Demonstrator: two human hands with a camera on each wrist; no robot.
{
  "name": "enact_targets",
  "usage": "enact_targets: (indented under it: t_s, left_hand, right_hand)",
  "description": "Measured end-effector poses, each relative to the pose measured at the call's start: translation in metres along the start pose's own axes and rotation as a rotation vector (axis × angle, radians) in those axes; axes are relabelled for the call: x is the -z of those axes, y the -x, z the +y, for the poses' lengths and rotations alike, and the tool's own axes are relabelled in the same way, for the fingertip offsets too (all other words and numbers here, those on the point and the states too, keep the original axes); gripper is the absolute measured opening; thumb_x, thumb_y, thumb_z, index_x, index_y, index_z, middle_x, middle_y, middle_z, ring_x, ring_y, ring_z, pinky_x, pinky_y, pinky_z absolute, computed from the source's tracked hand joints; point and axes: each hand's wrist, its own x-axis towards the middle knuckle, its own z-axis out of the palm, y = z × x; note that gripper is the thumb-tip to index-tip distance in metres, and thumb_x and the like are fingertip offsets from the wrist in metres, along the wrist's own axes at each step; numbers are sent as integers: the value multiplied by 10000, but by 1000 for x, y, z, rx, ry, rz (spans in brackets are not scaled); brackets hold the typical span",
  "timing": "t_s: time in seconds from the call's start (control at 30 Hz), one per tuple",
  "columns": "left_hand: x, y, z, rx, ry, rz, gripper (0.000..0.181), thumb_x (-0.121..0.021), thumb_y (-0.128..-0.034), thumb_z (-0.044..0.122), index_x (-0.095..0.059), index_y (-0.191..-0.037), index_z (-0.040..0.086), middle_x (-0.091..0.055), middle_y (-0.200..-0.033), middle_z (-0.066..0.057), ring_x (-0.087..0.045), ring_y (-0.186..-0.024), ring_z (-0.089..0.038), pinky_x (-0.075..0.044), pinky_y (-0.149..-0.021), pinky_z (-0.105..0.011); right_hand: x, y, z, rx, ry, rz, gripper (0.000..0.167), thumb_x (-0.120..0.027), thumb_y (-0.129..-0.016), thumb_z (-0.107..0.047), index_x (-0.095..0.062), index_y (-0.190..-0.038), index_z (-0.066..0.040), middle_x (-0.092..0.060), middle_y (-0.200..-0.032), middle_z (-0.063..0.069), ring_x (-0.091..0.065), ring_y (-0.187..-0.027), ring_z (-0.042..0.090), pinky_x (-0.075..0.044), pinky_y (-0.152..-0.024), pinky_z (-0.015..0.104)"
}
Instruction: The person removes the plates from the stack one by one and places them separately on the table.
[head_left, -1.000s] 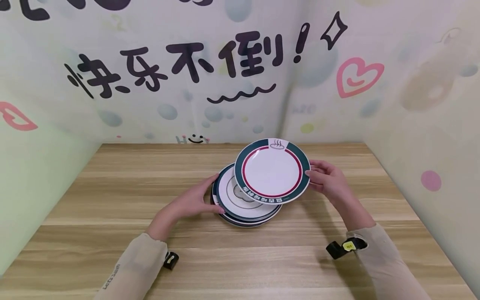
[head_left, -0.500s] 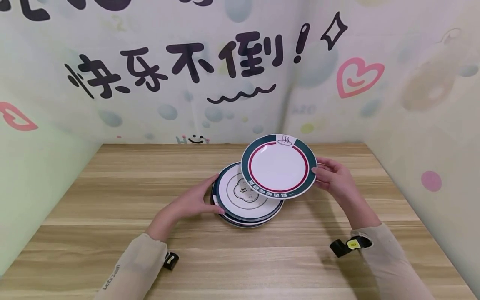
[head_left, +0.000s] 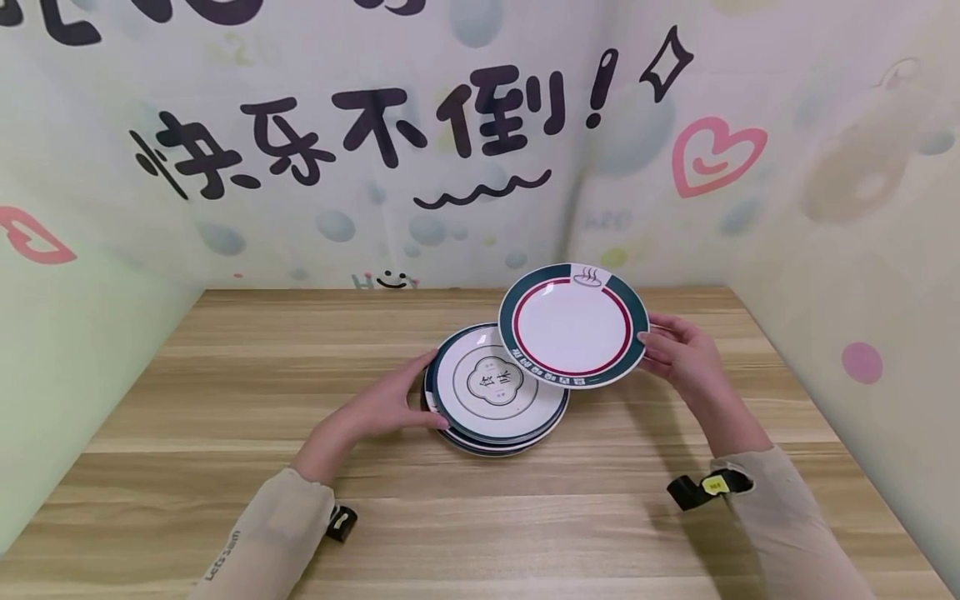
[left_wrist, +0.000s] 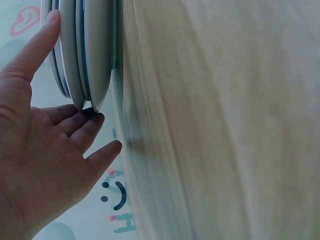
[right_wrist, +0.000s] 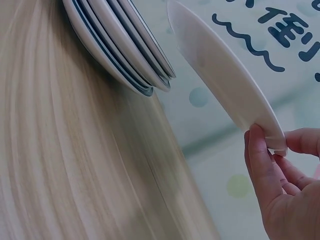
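My right hand (head_left: 688, 360) pinches the right rim of a white plate (head_left: 572, 325) with a dark green border and a red ring. That plate is raised and tilted, up and to the right of a stack of plates (head_left: 491, 387), overlapping its upper right edge in the head view. In the right wrist view, a gap shows between the held plate (right_wrist: 225, 75) and the stack (right_wrist: 117, 45). The stack's top plate bears a central emblem with characters. My left hand (head_left: 386, 400) rests against the stack's left side, its fairly straight fingers and thumb (left_wrist: 37, 47) touching the rims.
The stack stands on a wood-grain table (head_left: 480, 533). A printed backdrop (head_left: 300, 225) rises behind the table, with pale walls on both sides. Each forearm has a light sleeve and a black wrist strap (head_left: 708, 487).
My right hand has carried the plate to the right and slightly up, uncovering more of the stack's top plate and its emblem. The left hand has stayed at the stack.
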Motion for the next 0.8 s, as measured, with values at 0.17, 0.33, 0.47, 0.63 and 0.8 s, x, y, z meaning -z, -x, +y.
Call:
enact_targets:
  t_s: [0.17,0.33,0.47,0.63,0.8]
  left_hand:
    - [0,0,0,5,-4,1,1101,-835,-773,461,-209,-1588,64,-263,-1636,-186,-257,-1513,-379,-257,-1233,-542]
    - [0,0,0,8,-5,1,1106,-837,-769,465,-210,-1589,68,-263,-1637,-183,-255,-1514,-380,-256,-1233,-545]
    - [-1,0,-1,7,-7,2,1109,-837,-768,468,-209,-1589,67,-262,-1638,-179,-252,-1515,-379,-253,-1235,-545]
    - [-1,-1,-3,2,-5,6,1112,-838,-765,472,-208,-1591,76,-263,-1640,-171,-251,-1517,-373,-249,-1237,-542]
    - [-1,-1,-3,-2,4,8,1112,-842,-762,469,-209,-1593,87,-263,-1641,-164,-250,-1519,-367,-246,-1239,-538]
  right_hand:
    - [5,0,-1,-1,-15,14,313,-637,-973,-133,-505,-1256,-149,-713,-919,-117,-724,-786,43,-612,-737,206]
    - [8,1,-2,-9,-1,48,281,-646,-970,-163,-522,-1220,-190,-720,-917,-136,-730,-791,36,-608,-736,196]
    - [11,1,-2,-14,-13,67,272,-660,-963,-174,-537,-1203,-202,-726,-915,-141,-732,-789,38,-606,-732,192]
    - [15,0,-1,-5,-46,67,259,-659,-961,-153,-543,-1190,-191,-737,-906,-136,-734,-780,45,-607,-723,196]
    - [19,0,0,8,-69,64,257,-652,-964,-139,-540,-1193,-170,-744,-896,-126,-734,-767,49,-609,-718,201]
